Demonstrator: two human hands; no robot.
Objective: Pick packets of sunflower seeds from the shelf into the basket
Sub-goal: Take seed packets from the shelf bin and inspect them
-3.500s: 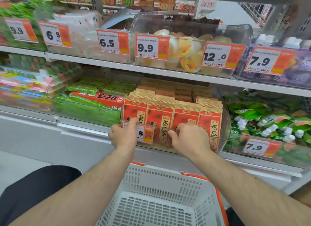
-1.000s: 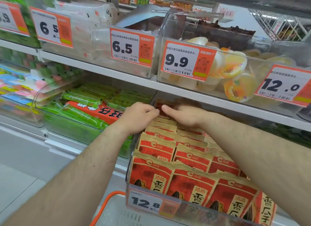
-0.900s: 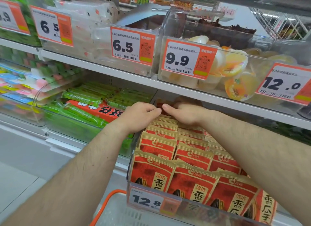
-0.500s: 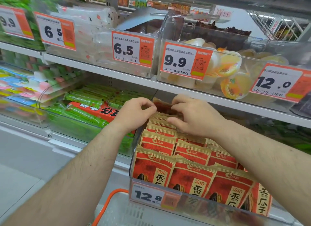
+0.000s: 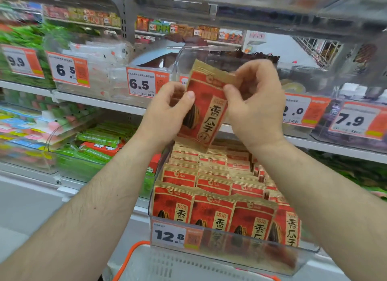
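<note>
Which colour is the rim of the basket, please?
Orange; the basket rim shows best low in the head view.

Left hand (image 5: 167,115), right hand (image 5: 256,104) raised, fingers (image 5: 230,92) pinching.

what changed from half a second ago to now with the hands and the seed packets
Both hands, which were down at the back rows of the bin, have come up holding one packet lifted clear above the rest. The left hand pinches its left edge, the right hand its upper right edge. The packets in the bin, the 12.8 price tag and the basket below stayed as they were.
</note>
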